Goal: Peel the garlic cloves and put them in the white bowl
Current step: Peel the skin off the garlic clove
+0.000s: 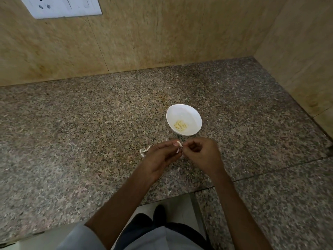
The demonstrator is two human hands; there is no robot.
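A small white bowl (183, 112) stands on the speckled granite counter, with several peeled pale-yellow garlic cloves (180, 125) lying in its bottom. Just in front of the bowl, my left hand (160, 157) pinches a garlic clove (179, 144) with whitish skin between thumb and fingertips. My right hand (201, 154) meets it from the right, its fingertips pinching at the clove's skin. Most of the clove is hidden by my fingers.
A scrap of white garlic skin (144, 151) lies on the counter (81, 134) left of my left hand, with smaller flakes around. Tan walls close the back and right. A white socket plate (61, 6) is on the wall, top left. The counter edge runs below my forearms.
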